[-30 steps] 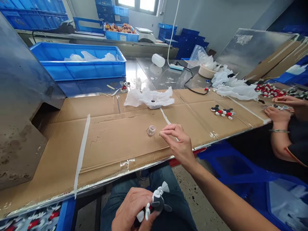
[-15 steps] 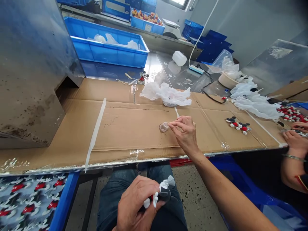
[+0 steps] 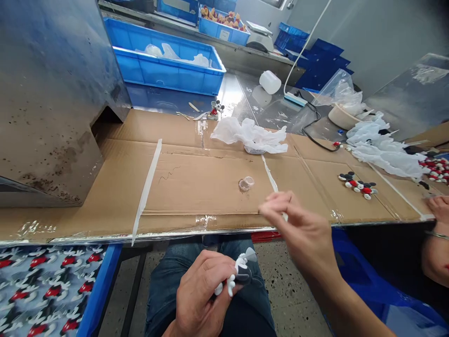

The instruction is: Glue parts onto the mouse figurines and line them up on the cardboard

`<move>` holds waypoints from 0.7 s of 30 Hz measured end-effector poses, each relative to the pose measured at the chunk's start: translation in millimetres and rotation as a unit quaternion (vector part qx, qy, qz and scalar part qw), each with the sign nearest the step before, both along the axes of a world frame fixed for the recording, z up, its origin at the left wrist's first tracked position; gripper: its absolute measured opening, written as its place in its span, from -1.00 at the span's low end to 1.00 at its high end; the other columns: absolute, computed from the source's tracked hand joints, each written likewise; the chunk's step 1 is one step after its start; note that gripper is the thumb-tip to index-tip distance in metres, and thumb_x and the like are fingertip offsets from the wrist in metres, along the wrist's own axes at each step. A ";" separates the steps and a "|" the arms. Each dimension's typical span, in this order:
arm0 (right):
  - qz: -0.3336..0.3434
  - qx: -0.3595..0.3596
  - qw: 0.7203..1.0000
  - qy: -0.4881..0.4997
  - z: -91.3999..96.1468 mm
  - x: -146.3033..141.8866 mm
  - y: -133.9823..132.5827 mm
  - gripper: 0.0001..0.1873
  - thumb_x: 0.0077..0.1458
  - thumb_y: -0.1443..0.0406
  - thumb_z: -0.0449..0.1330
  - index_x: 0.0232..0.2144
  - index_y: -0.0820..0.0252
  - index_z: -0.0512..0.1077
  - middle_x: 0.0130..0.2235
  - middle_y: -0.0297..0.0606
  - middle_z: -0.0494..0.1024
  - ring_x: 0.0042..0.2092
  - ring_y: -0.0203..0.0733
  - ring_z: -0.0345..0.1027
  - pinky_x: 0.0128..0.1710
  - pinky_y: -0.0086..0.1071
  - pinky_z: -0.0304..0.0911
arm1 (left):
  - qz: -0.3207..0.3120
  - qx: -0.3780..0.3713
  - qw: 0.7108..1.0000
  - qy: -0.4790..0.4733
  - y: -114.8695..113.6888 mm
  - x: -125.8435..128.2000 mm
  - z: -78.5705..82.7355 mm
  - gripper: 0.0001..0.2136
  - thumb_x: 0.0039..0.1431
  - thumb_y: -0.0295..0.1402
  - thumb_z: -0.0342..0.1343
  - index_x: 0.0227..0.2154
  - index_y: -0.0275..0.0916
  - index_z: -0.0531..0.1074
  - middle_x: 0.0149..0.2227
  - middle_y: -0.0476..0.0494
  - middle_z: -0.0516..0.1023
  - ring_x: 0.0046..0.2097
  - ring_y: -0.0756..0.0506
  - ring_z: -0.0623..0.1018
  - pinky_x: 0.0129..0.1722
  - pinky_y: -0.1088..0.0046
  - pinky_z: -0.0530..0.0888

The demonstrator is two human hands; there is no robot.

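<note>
My left hand (image 3: pixel 206 292), low over my lap, is wrapped round a small cartoon mouse figurine (image 3: pixel 242 275). Its black and white head and white limbs stick out past my fingers, and a pale translucent piece tops it. My right hand (image 3: pixel 298 224) hangs above the front edge of the table, smeared by motion. Its thumb and fingertips are pinched together; whatever they hold is too blurred to make out. Beyond it, on the cardboard, sits a small clear round cup (image 3: pixel 243 186) with a clear ring-like lid (image 3: pixel 249 180) against it.
Crumpled white plastic (image 3: pixel 250 135) lies behind the cup. More mouse figurines (image 3: pixel 357 185) lie to the right, near a co-worker's hand (image 3: pixel 440 208). A metal housing (image 3: pixel 52 103) stands at left, above a tray of figurines (image 3: pixel 45 290). A blue bin (image 3: pixel 168 75) stands behind.
My right hand has left the clear cup and drawn back toward me and to the right. My left hand keeps its hold on the figurine. The view has shifted slightly.
</note>
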State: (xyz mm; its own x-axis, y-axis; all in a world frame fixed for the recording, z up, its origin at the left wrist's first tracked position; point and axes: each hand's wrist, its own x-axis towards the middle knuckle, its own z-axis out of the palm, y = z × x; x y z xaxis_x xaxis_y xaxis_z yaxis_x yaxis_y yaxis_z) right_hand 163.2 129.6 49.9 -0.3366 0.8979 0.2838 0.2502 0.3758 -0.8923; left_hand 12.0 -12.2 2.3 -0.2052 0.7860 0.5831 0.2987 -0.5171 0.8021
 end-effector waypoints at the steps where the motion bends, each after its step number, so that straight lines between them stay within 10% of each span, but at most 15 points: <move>1: 0.036 -0.059 0.997 0.016 3.8 0.7 -13.3 -0.82 0.23 0.25 0.32 -0.46 0.02 0.57 -0.35 -0.27 0.48 -0.11 0.01 0.35 -0.03 -0.17 0.22 | -0.001 0.000 1.000 -0.001 -0.4 -0.1 -0.8 -0.69 0.10 -0.70 0.22 -0.11 -0.34 0.47 -0.30 -0.24 0.64 -0.25 -0.11 0.60 -0.27 0.34 0.60; 7: 0.106 -0.214 0.970 0.036 0.7 6.7 -52.4 -0.82 0.21 0.16 0.36 -0.44 0.01 0.64 -0.31 -0.24 0.53 -0.13 -0.01 0.43 -0.06 -0.24 0.30 | -0.010 0.003 1.000 0.001 -3.1 -2.9 -3.1 -0.66 0.12 -0.63 0.26 -0.05 -0.28 0.45 -0.29 -0.20 0.65 -0.26 -0.11 0.61 -0.28 0.34 0.63; 21: 0.107 -0.212 0.971 0.033 0.5 8.8 -63.2 -0.79 0.25 0.24 0.28 -0.44 0.09 0.61 -0.35 -0.27 0.49 -0.29 -0.16 0.39 -0.28 -0.37 0.28 | -0.057 -0.006 0.998 -0.031 -8.0 -5.9 -12.1 -0.62 0.15 -0.57 0.27 0.02 -0.23 0.40 -0.28 -0.17 0.61 -0.24 -0.13 0.61 -0.26 0.33 0.62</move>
State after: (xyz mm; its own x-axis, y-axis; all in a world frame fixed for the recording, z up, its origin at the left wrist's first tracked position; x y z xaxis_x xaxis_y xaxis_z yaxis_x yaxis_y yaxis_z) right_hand 172.1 66.4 50.5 -0.5225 0.8498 -0.0690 0.1438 0.0080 -0.9896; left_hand 6.1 -20.2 -9.8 -0.1500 0.8127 0.5631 0.1885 -0.5356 0.8232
